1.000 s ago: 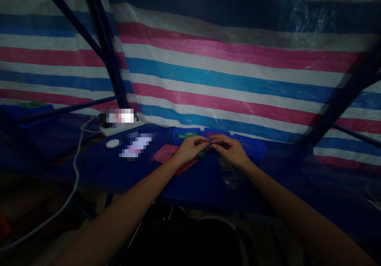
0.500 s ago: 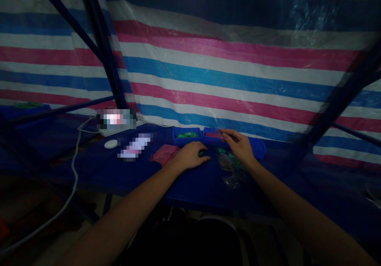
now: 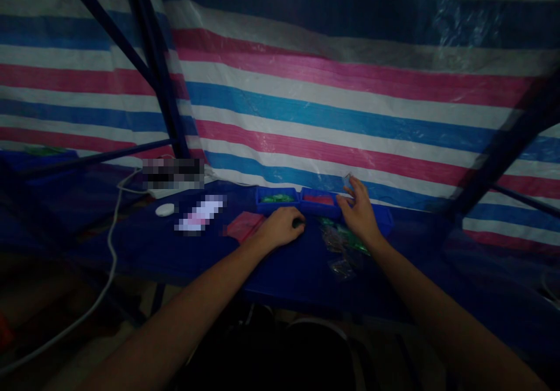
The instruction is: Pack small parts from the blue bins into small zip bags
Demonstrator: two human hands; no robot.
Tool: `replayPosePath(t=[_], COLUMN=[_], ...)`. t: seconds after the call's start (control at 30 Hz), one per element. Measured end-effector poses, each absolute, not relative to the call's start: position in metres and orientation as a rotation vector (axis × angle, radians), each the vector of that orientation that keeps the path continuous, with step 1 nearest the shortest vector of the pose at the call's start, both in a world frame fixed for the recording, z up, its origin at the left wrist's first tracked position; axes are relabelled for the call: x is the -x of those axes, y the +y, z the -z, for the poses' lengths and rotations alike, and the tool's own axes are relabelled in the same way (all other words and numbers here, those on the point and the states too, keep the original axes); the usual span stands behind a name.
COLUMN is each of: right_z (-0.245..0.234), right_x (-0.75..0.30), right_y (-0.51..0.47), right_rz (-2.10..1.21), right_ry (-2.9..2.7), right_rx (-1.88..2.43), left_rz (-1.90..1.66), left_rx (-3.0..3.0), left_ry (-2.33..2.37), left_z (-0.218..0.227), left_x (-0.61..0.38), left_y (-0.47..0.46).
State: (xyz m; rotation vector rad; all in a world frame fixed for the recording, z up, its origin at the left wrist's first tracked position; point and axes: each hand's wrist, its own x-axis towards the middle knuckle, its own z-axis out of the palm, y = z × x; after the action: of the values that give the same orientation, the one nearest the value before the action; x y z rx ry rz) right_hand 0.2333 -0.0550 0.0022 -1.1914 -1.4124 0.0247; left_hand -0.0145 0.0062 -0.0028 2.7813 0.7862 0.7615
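My left hand (image 3: 279, 229) rests on the blue table top (image 3: 301, 274), curled over a small dark green object (image 3: 298, 223) at its fingertips. My right hand (image 3: 359, 213) is raised behind the clear plastic bags (image 3: 339, 240), which hold green pieces. A small clear plastic piece (image 3: 347, 178) sits at its fingertips, though the grip is hard to see. Just left of that hand stands a blue bin of red pieces (image 3: 319, 199), with a blue bin of green pieces (image 3: 277, 199) beside it. A third blue bin (image 3: 384, 222) is partly hidden behind my right hand.
A flat pink packet (image 3: 244, 226) lies by my left hand. Further left are a pixelated flat item (image 3: 200, 215), a white round object (image 3: 165, 209), a power strip (image 3: 172, 182) and a white cable (image 3: 114, 245). A striped tarp (image 3: 332, 122) and dark blue poles stand behind.
My hands, together over the table a second ago, have parted. My right hand rose from over the red-piece bin and moved up and right. My left hand stays low by the green object.
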Motion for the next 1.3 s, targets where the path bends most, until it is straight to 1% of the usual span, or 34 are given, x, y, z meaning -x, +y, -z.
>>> replayPosePath(t=[0.13, 0.2, 0.33, 0.43, 0.57, 0.67, 0.77, 0.87, 1.03, 1.17, 1.3], right_z=[-0.015, -0.015, -0.008, -0.011, -0.022, -0.02, -0.009, -0.001, -0.001, 0.0, 0.003], right_x=[-0.25, -0.261, -0.279, -0.276, -0.246, -0.221, -0.206, -0.201, -0.2, -0.199, -0.203], right_y=[-0.067, -0.071, -0.072, -0.072, -0.079, -0.084, -0.082, -0.074, -0.069, -0.068, -0.064], right_rz=[0.332, 0.441, 0.428, 0.393, 0.182, -0.162, -0.542, -0.759, -0.839, -0.887, -0.795], right_ry=[-1.534, -1.537, -1.613, -1.64, -1.692, -1.785, -1.708, -1.566, -1.418, -1.434, -1.426], right_rx=[1.378, 1.497, 1.721, 1.626, 1.369, 1.241, 1.12, 1.048, 1.013, 0.988, 1.015], left_rz=[-0.798, -0.862, -1.045, -1.136, -1.147, -1.099, -1.027, -0.967, -0.958, -0.954, -1.085], left_rx=[-2.758, -2.74, -2.667, -2.553, -2.358, -2.263, -2.19, -2.096, -1.987, -1.97, -2.127], left_ry=[0.771, 0.761, 0.791, 0.811, 0.786, 0.679, 0.554, 0.533, 0.549, 0.536, 0.619], left_z=[-0.001, -0.004, -0.012, -0.018, -0.021, -0.02, -0.016, -0.011, -0.007, -0.009, -0.011], left_x=[0.015, 0.015, 0.017, 0.018, 0.018, 0.014, 0.01, 0.007, 0.005, 0.006, 0.007], left_y=[0.006, 0.005, 0.002, -0.001, -0.002, -0.003, -0.004, -0.005, -0.002, 0.0, -0.003])
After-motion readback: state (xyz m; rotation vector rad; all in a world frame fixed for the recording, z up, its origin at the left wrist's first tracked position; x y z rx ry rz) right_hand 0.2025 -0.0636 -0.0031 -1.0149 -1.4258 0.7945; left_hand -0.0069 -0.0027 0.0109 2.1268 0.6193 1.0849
